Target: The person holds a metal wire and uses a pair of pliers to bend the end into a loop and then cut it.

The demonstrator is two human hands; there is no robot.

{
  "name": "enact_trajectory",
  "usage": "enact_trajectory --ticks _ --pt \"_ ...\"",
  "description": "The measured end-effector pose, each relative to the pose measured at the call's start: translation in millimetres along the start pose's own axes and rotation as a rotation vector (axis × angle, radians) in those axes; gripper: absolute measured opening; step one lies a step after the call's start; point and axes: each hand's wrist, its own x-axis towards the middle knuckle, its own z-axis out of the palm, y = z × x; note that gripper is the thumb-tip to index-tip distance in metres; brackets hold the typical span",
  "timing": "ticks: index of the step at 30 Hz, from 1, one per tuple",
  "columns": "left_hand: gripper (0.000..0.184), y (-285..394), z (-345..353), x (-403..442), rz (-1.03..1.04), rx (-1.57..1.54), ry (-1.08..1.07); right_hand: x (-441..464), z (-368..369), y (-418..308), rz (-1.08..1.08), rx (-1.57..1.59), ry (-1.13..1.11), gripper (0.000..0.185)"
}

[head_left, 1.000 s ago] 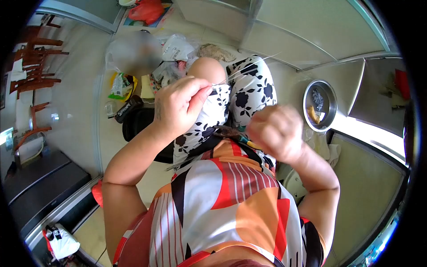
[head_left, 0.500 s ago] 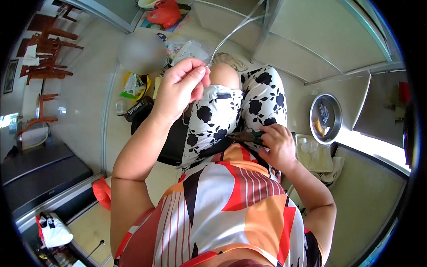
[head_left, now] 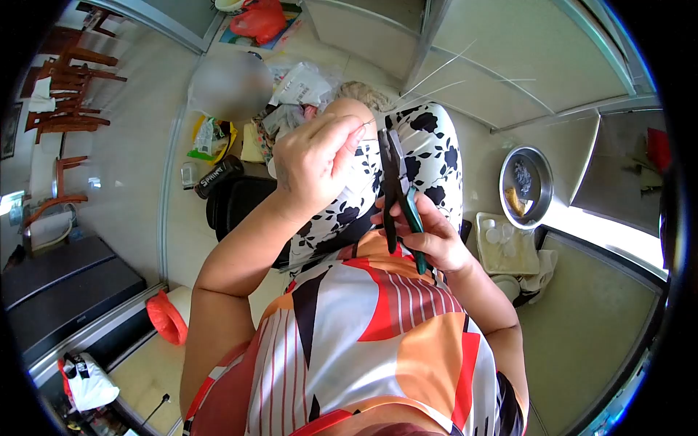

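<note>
My left hand is closed over my knee, with thumb and fingertips pinching several thin, pale wires. Their loose ends fan out to the upper right. In my right hand are green-handled pliers, held over my lap with their long dark jaws pointing away from me. The jaw tips stand slightly apart, just right of my left fingers, and I see no wire between them. My patterned trousers lie beneath both hands.
On the right are a metal bowl with grey and brown pieces in it and a pale tray holding clear cups. A black bottle, plastic bags and a black stool are at the left. Cabinet panels stand ahead.
My right hand has lifted the pliers from my lap and turned their jaws forward. My left hand has come lower and slightly right, and the wires have swung rightward and spread.
</note>
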Motion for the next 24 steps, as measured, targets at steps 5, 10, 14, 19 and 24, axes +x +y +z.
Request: enact_trajectory --ticks 5,10,14,19,24 --pt "0.006 -2 2 0 0.047 -0.006 0.015 9 -1 2 -0.059 -0.328 0.111 0.047" --pt "0.005 2 3 0 -0.01 -0.025 -0.001 17 -6 -3 -0.235 -0.625 0.141 0.037" --pt "0.005 -1 7 -6 -0.087 -0.081 -0.009 20 -5 -6 -0.305 -0.813 0.187 0.03" --pt "0.009 1 3 -8 -0.354 -0.355 -0.13 23 2 -15 -0.344 -1.131 0.327 0.022" --pt "0.01 -1 1 -5 -0.478 -0.533 -0.157 23 1 -16 -0.396 -1.277 0.436 0.027"
